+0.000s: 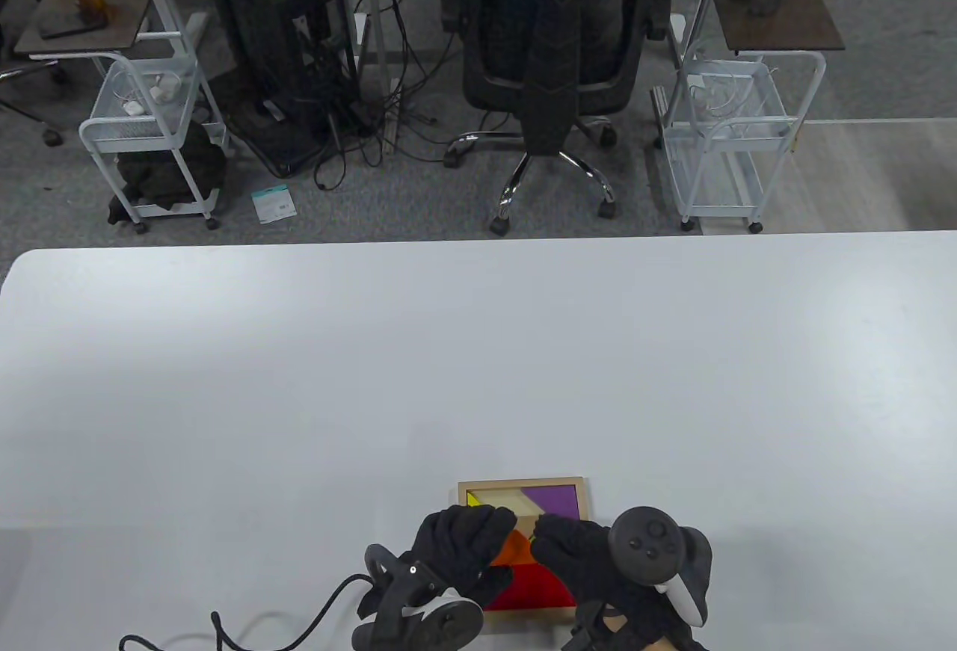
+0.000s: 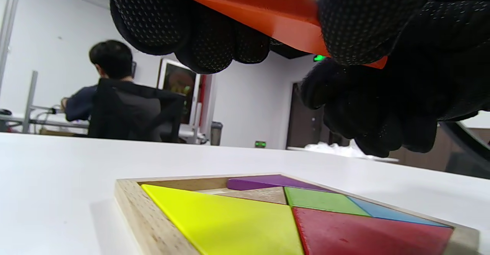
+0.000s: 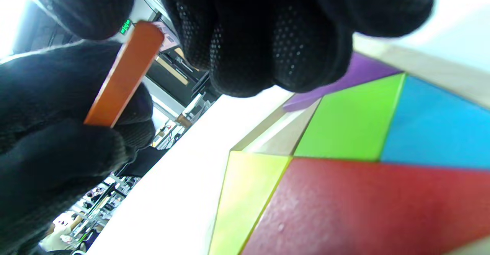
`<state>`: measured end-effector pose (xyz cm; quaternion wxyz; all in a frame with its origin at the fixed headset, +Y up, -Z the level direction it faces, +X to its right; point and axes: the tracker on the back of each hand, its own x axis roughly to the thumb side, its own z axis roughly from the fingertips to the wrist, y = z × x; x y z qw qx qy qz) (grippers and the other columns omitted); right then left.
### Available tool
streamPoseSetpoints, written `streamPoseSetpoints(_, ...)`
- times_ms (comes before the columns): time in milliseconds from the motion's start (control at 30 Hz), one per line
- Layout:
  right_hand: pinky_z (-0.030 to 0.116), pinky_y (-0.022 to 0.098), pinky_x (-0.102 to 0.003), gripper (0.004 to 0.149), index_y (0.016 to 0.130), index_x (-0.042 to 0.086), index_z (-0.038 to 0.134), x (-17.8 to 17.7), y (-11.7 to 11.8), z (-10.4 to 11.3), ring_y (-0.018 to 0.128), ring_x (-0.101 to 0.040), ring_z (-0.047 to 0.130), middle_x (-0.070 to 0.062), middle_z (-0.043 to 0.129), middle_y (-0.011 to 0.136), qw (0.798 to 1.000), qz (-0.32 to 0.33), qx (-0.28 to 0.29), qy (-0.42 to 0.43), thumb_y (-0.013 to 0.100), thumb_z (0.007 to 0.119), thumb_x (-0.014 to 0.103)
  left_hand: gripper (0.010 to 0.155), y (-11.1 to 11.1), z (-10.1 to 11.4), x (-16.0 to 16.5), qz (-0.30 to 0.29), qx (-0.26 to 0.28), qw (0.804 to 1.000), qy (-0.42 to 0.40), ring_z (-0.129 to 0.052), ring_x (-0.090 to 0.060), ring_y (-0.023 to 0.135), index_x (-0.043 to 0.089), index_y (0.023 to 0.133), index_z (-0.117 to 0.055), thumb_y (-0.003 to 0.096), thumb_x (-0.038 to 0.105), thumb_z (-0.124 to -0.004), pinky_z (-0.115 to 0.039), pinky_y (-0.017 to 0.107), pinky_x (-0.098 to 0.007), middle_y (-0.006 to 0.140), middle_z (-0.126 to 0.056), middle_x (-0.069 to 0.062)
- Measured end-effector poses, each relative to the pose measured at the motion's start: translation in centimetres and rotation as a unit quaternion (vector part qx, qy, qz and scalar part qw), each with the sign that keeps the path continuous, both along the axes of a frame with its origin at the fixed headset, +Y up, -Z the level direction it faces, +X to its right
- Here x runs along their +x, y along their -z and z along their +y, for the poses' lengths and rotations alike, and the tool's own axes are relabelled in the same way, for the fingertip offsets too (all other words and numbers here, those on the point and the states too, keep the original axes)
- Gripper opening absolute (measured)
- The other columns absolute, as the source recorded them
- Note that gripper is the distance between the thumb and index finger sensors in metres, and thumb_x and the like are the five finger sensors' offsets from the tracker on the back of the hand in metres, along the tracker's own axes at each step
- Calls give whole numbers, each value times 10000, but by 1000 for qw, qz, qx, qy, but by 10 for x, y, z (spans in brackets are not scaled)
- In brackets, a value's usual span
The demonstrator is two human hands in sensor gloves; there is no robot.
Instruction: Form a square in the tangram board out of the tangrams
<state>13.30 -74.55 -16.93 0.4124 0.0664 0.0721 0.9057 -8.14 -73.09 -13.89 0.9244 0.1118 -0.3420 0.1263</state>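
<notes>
At bottom centre of the table view, the left hand (image 1: 462, 546) pinches the orange piece (image 1: 513, 551) above the tangram board (image 1: 523, 488). The left wrist view alone shows it lifted clear of the yellow piece (image 2: 226, 220) and red piece (image 2: 363, 234); the right hand (image 1: 579, 557) grip state cannot be determined.

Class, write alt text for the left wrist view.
Gloved fingers hold an orange piece above a wooden board. In it lie yellow, red, green, blue and purple pieces.

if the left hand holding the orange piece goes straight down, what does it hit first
Probably the yellow piece in the tangram board, below the left hand and orange piece; depth is unclear.
</notes>
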Motion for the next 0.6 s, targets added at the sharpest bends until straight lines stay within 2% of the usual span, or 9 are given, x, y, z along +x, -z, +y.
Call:
streamPoseSetpoints(233, 816, 170, -318, 470, 706, 101, 895, -14, 11, 1, 343, -288, 964, -106, 1005, 511, 998, 23, -61, 17, 391, 768, 425, 665, 1, 0, -6, 4, 0, 1000, 1, -913, -368, 766, 133, 1013, -678, 467, 484, -824, -820, 636, -508, 953, -791, -134)
streamPoseSetpoints(300, 813, 160, -309, 463, 705, 96, 892, -16, 18, 2, 329, -280, 963, -105, 1005, 503, 995, 23, -89, 38, 393, 774, 416, 672, 3, 0, -10, 19, -10, 1000, 4, -877, -379, 823, 149, 1039, -635, 483, 488, -804, -786, 665, -530, 998, -744, -131)
streamPoseSetpoints(367, 806, 182, -314, 459, 726, 93, 877, -18, 27, 4, 355, -289, 951, -112, 993, 528, 992, 10, -118, 42, 406, 767, 404, 729, 6, 2, -19, 52, -25, 998, 15, -769, -422, 948, 162, 1089, -539, 498, 525, -762, -710, 705, -595, 1096, -616, -156)
streamPoseSetpoints(500, 808, 235, -300, 452, 776, 123, 838, -20, 46, 8, 418, -271, 941, -89, 969, 593, 989, -25, -126, -67, 443, 736, 412, 761, 15, 3, -42, 119, -20, 991, 51, -525, -522, 1069, 169, 1137, -428, 533, 563, -671, -551, 731, -715, 1186, -421, -199)
streamPoseSetpoints(600, 805, 254, -300, 449, 782, 140, 837, -26, 55, 3, 437, -267, 938, -81, 966, 608, 979, -63, -116, -154, 441, 735, 415, 752, 26, -2, -61, 166, -53, 981, 79, -471, -539, 1075, 159, 1145, -403, 550, 553, -640, -495, 731, -739, 1192, -373, -218)
